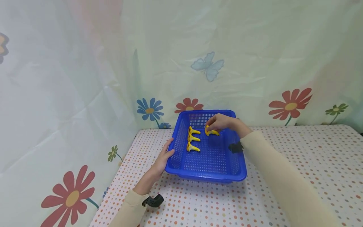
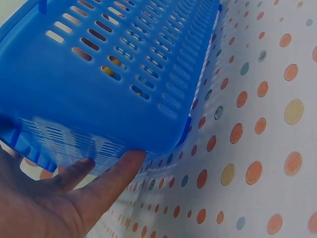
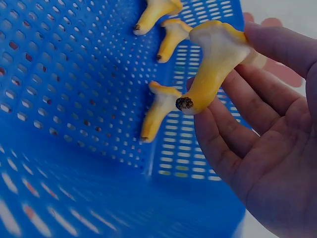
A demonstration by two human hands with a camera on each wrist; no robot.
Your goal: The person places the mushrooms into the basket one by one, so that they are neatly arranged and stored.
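Observation:
In the head view, my right hand is inside a blue plastic basket, near its far right part. Between its thumb and fingers it pinches a yellow chanterelle mushroom, whose dark cut stem end faces the right wrist camera. Three similar chanterelles, a far one, a middle one and a near one, lie in a column along the basket's left side, stems pointing right. My left hand touches the outside of the basket's left wall, its fingers spread and fairly straight.
The basket stands on a table with a dotted white cloth. Behind it hangs a pale curtain with printed flowers and a butterfly, which also runs along the left. A dark wrist device sits at the left sleeve.

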